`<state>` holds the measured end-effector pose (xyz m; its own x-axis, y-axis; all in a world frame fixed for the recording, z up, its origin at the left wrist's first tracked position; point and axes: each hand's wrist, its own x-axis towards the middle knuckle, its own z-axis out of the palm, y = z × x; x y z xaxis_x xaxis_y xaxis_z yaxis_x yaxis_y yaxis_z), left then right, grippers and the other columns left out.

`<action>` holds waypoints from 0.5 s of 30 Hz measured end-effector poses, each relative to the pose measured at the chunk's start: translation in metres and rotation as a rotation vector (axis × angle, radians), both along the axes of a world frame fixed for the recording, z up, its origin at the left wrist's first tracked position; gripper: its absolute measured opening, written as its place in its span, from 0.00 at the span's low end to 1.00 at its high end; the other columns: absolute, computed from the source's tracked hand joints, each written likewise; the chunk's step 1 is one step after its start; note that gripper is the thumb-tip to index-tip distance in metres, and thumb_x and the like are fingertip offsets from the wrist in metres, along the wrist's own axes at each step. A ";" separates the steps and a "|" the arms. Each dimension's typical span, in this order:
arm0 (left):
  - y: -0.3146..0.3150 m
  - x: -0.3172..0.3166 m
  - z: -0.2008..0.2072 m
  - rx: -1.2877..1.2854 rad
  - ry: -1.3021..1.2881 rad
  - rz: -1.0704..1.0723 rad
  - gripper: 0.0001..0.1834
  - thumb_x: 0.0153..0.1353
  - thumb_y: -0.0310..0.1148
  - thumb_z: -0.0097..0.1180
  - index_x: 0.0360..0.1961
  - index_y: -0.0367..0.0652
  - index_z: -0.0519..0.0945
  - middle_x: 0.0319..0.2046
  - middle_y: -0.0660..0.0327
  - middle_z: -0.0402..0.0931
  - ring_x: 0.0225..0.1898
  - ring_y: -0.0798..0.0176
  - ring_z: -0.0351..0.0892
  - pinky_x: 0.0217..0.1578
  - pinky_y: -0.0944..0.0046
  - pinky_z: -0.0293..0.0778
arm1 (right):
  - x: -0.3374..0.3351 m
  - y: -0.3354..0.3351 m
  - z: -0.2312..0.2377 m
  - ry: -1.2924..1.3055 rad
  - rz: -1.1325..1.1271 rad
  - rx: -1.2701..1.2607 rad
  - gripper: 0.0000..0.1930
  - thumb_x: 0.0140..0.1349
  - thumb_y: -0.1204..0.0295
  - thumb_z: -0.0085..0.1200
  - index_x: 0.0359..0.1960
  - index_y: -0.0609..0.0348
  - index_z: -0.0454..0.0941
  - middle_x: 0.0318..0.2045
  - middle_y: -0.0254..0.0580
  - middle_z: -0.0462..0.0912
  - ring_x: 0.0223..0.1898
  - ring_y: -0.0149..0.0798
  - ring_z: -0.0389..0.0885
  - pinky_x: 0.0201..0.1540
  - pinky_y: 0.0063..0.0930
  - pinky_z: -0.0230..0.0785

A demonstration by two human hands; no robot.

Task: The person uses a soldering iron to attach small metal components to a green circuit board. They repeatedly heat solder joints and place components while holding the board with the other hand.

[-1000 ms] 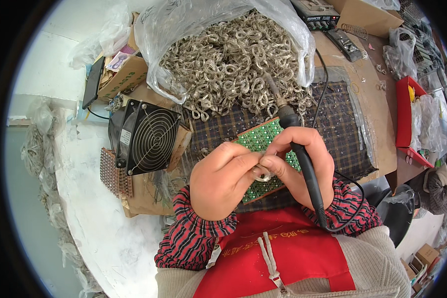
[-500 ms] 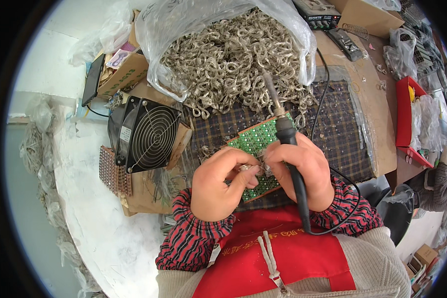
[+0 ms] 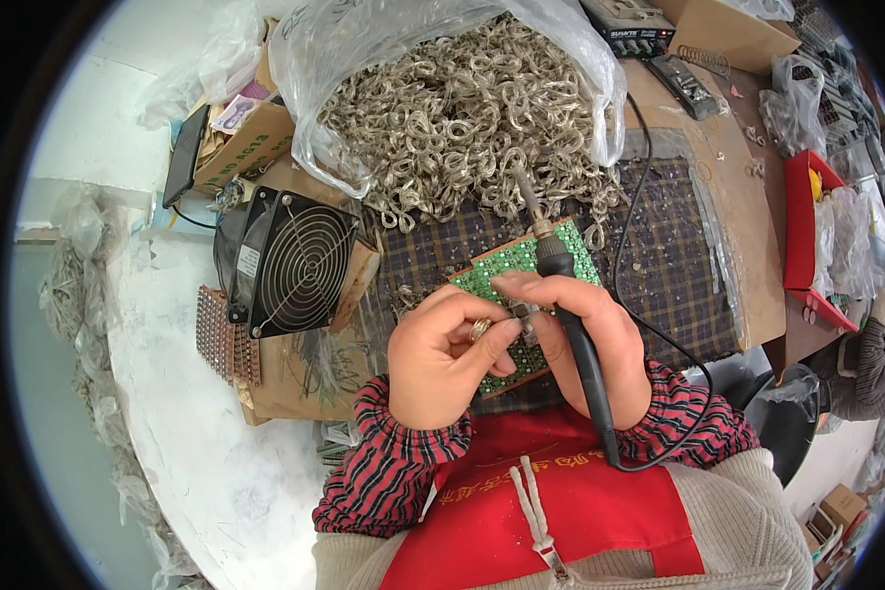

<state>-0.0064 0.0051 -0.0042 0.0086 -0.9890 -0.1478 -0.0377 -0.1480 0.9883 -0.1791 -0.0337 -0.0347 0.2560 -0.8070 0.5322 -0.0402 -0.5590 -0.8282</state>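
Note:
A soldering iron (image 3: 582, 359) with a black handle lies in the grip of my right hand (image 3: 615, 339), its metal tip pointing up and away toward the heap. My right thumb and fingertips meet a small part that is too small to name. Pinched in my left hand (image 3: 433, 359) is a small coil of clear-silvery wire (image 3: 480, 328), its end near the right fingertips. Under both hands a green circuit board panel (image 3: 492, 270) with brown edges rests tilted on a dark plaid cloth (image 3: 674, 256). My hands hide the middle of the panel.
A large heap of coiled wires (image 3: 462, 118) spills from a clear plastic bag (image 3: 305, 128) at the back. A black fan (image 3: 305, 265) stands at the left beside stacked brown boards (image 3: 226, 339). The iron's cord (image 3: 649, 147) loops at the right. A red box (image 3: 801, 231) sits far right.
My right fingers have straightened somewhat and shifted slightly left, with the iron's tip moving a little left. The coil in my left hand now shows more plainly.

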 end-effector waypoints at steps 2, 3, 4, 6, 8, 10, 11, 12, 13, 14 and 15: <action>0.001 0.000 0.000 0.006 -0.018 -0.002 0.07 0.69 0.26 0.62 0.38 0.30 0.82 0.34 0.61 0.75 0.26 0.69 0.84 0.24 0.73 0.78 | 0.000 0.002 -0.001 -0.014 -0.048 0.042 0.20 0.58 0.86 0.62 0.52 0.60 0.77 0.40 0.49 0.85 0.39 0.51 0.86 0.41 0.38 0.78; 0.001 0.001 0.000 0.027 -0.048 -0.011 0.07 0.68 0.26 0.63 0.38 0.31 0.82 0.33 0.61 0.75 0.26 0.70 0.84 0.23 0.73 0.76 | -0.001 0.002 -0.001 0.013 -0.046 0.052 0.20 0.58 0.86 0.62 0.51 0.60 0.77 0.39 0.48 0.84 0.38 0.50 0.86 0.39 0.38 0.78; 0.001 0.003 -0.001 0.048 -0.064 -0.021 0.07 0.68 0.27 0.63 0.38 0.31 0.82 0.33 0.62 0.75 0.26 0.71 0.83 0.22 0.73 0.75 | -0.004 0.003 -0.001 0.037 -0.040 0.067 0.19 0.57 0.86 0.63 0.50 0.59 0.77 0.38 0.47 0.84 0.37 0.50 0.85 0.38 0.37 0.77; 0.000 0.006 -0.004 0.077 -0.134 -0.059 0.07 0.67 0.28 0.63 0.38 0.32 0.83 0.31 0.61 0.76 0.25 0.72 0.81 0.21 0.71 0.72 | -0.010 0.003 -0.003 0.090 -0.046 0.044 0.19 0.56 0.86 0.64 0.49 0.59 0.76 0.36 0.45 0.84 0.35 0.49 0.84 0.36 0.37 0.76; -0.004 0.009 -0.008 0.115 -0.249 -0.114 0.07 0.66 0.29 0.64 0.37 0.34 0.83 0.29 0.60 0.76 0.23 0.71 0.80 0.21 0.68 0.69 | -0.016 0.003 -0.005 0.149 -0.066 -0.031 0.19 0.54 0.86 0.65 0.48 0.59 0.76 0.34 0.44 0.83 0.33 0.48 0.82 0.35 0.37 0.74; -0.007 0.012 -0.012 0.051 -0.397 -0.168 0.08 0.64 0.30 0.65 0.36 0.35 0.83 0.26 0.59 0.76 0.22 0.67 0.79 0.22 0.64 0.69 | -0.023 0.003 -0.007 0.175 -0.084 -0.041 0.20 0.54 0.86 0.65 0.47 0.59 0.76 0.34 0.44 0.83 0.32 0.48 0.81 0.34 0.37 0.73; -0.009 0.012 -0.014 0.045 -0.473 -0.187 0.08 0.63 0.31 0.65 0.35 0.36 0.83 0.24 0.58 0.76 0.22 0.66 0.78 0.23 0.62 0.69 | -0.024 0.003 -0.009 0.137 -0.104 -0.001 0.20 0.54 0.86 0.65 0.47 0.60 0.76 0.34 0.44 0.83 0.32 0.48 0.81 0.34 0.37 0.73; -0.010 0.010 -0.015 0.042 -0.533 -0.204 0.08 0.63 0.31 0.64 0.34 0.36 0.83 0.24 0.57 0.76 0.22 0.64 0.78 0.23 0.61 0.69 | -0.027 0.004 -0.009 0.139 -0.119 -0.007 0.20 0.54 0.86 0.66 0.47 0.60 0.76 0.35 0.44 0.84 0.32 0.48 0.81 0.34 0.37 0.73; -0.012 0.008 -0.017 0.048 -0.594 -0.210 0.08 0.63 0.31 0.64 0.33 0.36 0.83 0.23 0.57 0.76 0.22 0.62 0.77 0.24 0.61 0.70 | -0.029 0.005 -0.009 0.135 -0.132 -0.011 0.20 0.53 0.86 0.66 0.48 0.60 0.75 0.35 0.44 0.84 0.33 0.48 0.81 0.34 0.37 0.73; -0.014 0.007 -0.017 0.054 -0.655 -0.215 0.08 0.62 0.32 0.64 0.33 0.37 0.82 0.22 0.56 0.76 0.22 0.61 0.77 0.25 0.60 0.71 | -0.031 0.007 -0.009 0.140 -0.123 -0.007 0.21 0.53 0.86 0.66 0.48 0.59 0.75 0.35 0.44 0.84 0.33 0.48 0.82 0.34 0.37 0.73; -0.015 0.006 -0.017 0.062 -0.676 -0.223 0.08 0.62 0.32 0.64 0.33 0.37 0.82 0.22 0.56 0.76 0.22 0.61 0.77 0.25 0.60 0.71 | -0.032 0.008 -0.009 0.141 -0.112 0.002 0.21 0.53 0.85 0.67 0.49 0.59 0.75 0.36 0.45 0.84 0.33 0.48 0.82 0.34 0.37 0.74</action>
